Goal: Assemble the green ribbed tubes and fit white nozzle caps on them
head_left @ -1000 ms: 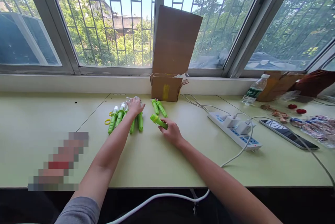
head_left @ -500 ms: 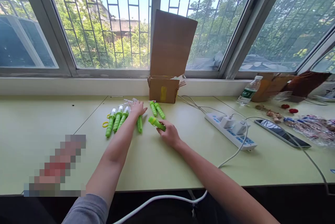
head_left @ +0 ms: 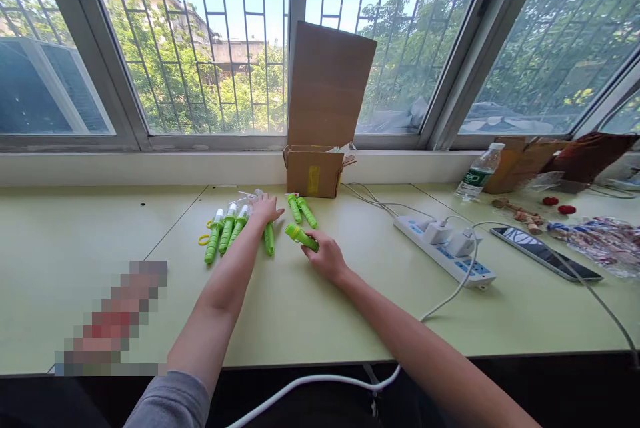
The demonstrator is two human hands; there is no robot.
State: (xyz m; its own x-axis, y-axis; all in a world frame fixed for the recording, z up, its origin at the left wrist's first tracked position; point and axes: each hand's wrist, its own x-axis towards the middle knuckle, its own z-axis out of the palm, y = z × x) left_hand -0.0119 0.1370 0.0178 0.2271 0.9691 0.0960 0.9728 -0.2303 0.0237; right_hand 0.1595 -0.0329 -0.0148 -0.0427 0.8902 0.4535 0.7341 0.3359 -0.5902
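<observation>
Snugly closed right grip (head_left: pixel 325 257), green tube (head_left: pixel 300 236) held, left grip (head_left: pixel 265 208) partly spread

Work surface: pale yellow-green tabletop (head_left: pixel 350 328), dark seams running across it. Left of centre: a row of green ribbed plastic tubes (head_left: pixel 213 239) with white tops, lying side by side, partly covered, so full count not possible; yellow ring (head_left: pixel 203 240) just beside the leftmost. Two more green tubes (head_left: pixel 301 210) lie close together, near an open cardboard box (head_left: pixel 300 173) at the rear edge. Right: white power strip (head_left: pixel 417 236), set obliquely, with white cable (head_left: pixel 455 296) trailing over the surface; smartphone (head_left: pixel 530 251), face up. Far right: clear plastic bottle (head_left: pixel 477 178), green label, beside a brown carton (head_left: pixel 515 168); wooden pieces (head_left: pixel 530 221); two red balls (head_left: pixel 567 210); clear bag of multicoloured items (head_left: pixel 600 241), contents unresolved.
</observation>
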